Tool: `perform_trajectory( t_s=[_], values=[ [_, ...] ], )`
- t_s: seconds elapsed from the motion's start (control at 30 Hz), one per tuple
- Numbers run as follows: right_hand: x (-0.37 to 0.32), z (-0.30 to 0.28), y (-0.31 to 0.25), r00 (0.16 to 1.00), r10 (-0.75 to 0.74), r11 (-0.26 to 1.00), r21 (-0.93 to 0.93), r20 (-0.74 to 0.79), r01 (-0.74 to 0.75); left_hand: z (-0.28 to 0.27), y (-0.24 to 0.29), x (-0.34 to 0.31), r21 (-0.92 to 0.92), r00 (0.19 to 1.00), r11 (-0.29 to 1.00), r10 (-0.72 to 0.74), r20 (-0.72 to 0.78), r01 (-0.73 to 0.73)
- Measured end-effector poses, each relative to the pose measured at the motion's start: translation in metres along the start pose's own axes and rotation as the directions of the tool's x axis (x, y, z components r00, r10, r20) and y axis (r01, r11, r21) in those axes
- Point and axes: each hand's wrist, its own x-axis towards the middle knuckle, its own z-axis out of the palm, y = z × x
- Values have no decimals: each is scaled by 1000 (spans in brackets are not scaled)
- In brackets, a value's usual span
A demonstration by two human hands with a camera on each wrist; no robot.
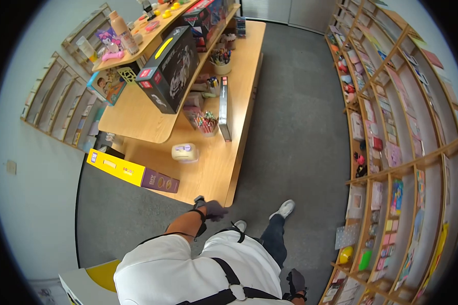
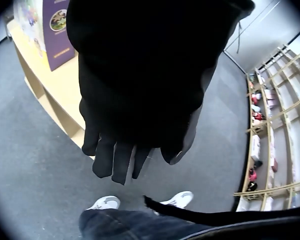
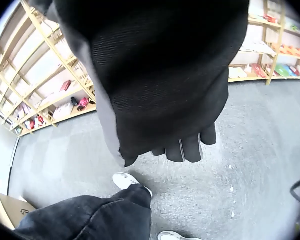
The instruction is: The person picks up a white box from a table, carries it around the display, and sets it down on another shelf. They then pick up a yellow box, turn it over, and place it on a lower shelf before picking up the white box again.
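My gloved left hand [image 1: 215,210] hangs beside the near corner of the wooden table [image 1: 188,195], fingers loosely extended and holding nothing. The left wrist view shows the back of that hand [image 2: 135,100], fingers pointing down over the floor. My gloved right hand [image 1: 296,282] is low at my right side, also empty; in the right wrist view its back [image 3: 160,90] fills the top, with fingertips hanging loose. Nearest the left hand on the table lies a yellow and purple box [image 1: 132,172], with a small cream container [image 1: 184,152] behind it.
Pencil cups [image 1: 206,123], a large black box [image 1: 170,68] and a raised shelf with toys and a bottle [image 1: 123,31] stand on the table. Wooden shelving [image 1: 347,152] with many goods lines the right side. Grey floor [image 1: 297,101] runs between. A white and yellow object [image 1: 94,284] is behind left.
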Motion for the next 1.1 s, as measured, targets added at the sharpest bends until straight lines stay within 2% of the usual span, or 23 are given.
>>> perform_trajectory(
  t_s=[0.03,0.1,0.17,0.27,0.3,0.33,0.37,0.43,0.5,0.53,0.6,0.63,0.7,0.77,0.83,0.87,0.9,0.93,0.97,1.0,1.03,1.07,1.1],
  values=[
    [18,-11,-10,997,68,997,37,22,-69,-3,-9,0,-12,1000,1000,-10,-17,10],
    [54,-33,-29,976,204,972,100,74,-211,-10,-19,-3,-87,977,974,-212,-5,211],
    [97,-62,-53,981,153,984,68,119,-162,-19,-1,-17,-130,963,956,-269,-32,263],
    [169,-129,-85,979,65,998,-2,195,-66,-16,59,-45,-222,927,909,-371,-54,351],
    [213,-150,-85,971,-108,981,-134,212,139,-18,82,-54,-228,941,925,-329,-78,305],
    [256,-168,-86,927,-277,908,-248,252,339,-23,102,-60,-229,952,938,-289,-105,260],
    [282,-184,-108,847,-435,780,-342,307,525,-28,121,-60,-257,947,930,-300,-119,262],
    [330,-227,-175,704,-617,454,-571,353,684,-39,163,-51,-69,954,997,-55,-294,36],
    [373,-255,-230,865,-470,823,-267,175,502,-50,217,-59,-148,932,988,-18,-362,-39],
    [393,-272,-256,854,-475,808,-280,211,518,-54,247,-66,-165,921,985,-10,-388,-59],
    [429,-294,-314,857,-487,813,-270,169,515,-51,282,-84,-218,900,973,-27,-435,-76],
    [444,-294,-338,845,-498,798,-277,196,535,-51,296,-92,-199,880,976,-21,-474,-84],
    [468,-299,-381,872,-455,857,-178,184,484,-56,320,-94,-139,843,985,12,-538,-102],
    [492,-303,-409,883,-435,878,-136,177,460,-59,320,-84,-163,855,983,-16,-519,-80],
    [514,-289,-424,772,-565,711,-304,290,634,-54,299,-72,-185,886,983,-68,-459,-21],
    [524,-285,-431,708,-611,603,-372,353,706,-50,276,-59,-38,869,993,79,-488,-112],
    [519,-281,-446,707,-613,597,-380,352,707,-43,250,-44,113,838,973,229,-496,-200],
    [513,-275,-460,710,-557,592,-394,431,703,-38,237,-31,-52,890,998,-3,-457,-24],
    [507,-271,-472,710,-494,587,-410,502,698,-31,225,-17,-201,898,966,-228,-376,161],
    [505,-267,-480,717,-494,585,-422,491,693,-22,208,-1,-317,898,926,-307,-314,206],
    [509,-263,-481,769,-439,643,-435,465,630,-13,187,17,-417,895,873,-375,-242,253],
    [517,-264,-488,816,-383,697,-444,433,563,1,160,39,-508,895,824,-398,-203,251],
    [531,-271,-490,825,-391,700,-451,407,554,3,149,61,-590,896,768,-414,-161,249]
  ],
)
